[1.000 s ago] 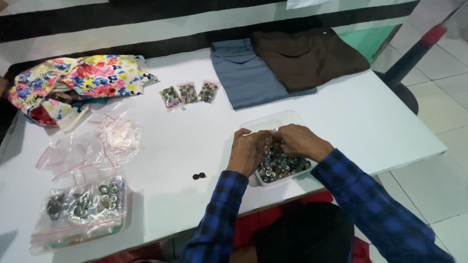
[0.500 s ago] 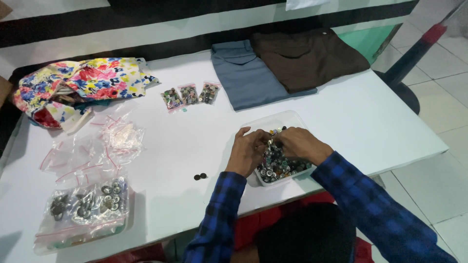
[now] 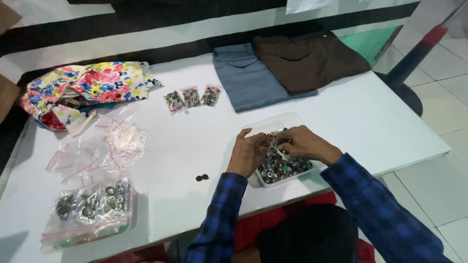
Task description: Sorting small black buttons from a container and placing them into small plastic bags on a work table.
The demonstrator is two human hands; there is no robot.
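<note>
Clear shallow plastic tray (image 3: 297, 121) near front edge of white table (image 3: 370, 122), heaped with small round buttons (image 3: 282, 168), metallic and dark. Left hand (image 3: 247, 153) and right hand (image 3: 303, 143) both inside tray, fingers curled together over buttons; exact pinch not discernible. Two loose buttons (image 3: 202, 178) just left.

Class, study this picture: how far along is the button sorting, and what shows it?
Done: three small filled bags lie in a row. In hand: both the left hand and right hand pick in the clear tray, still full of buttons. Left: empty bags and two loose buttons.
</note>
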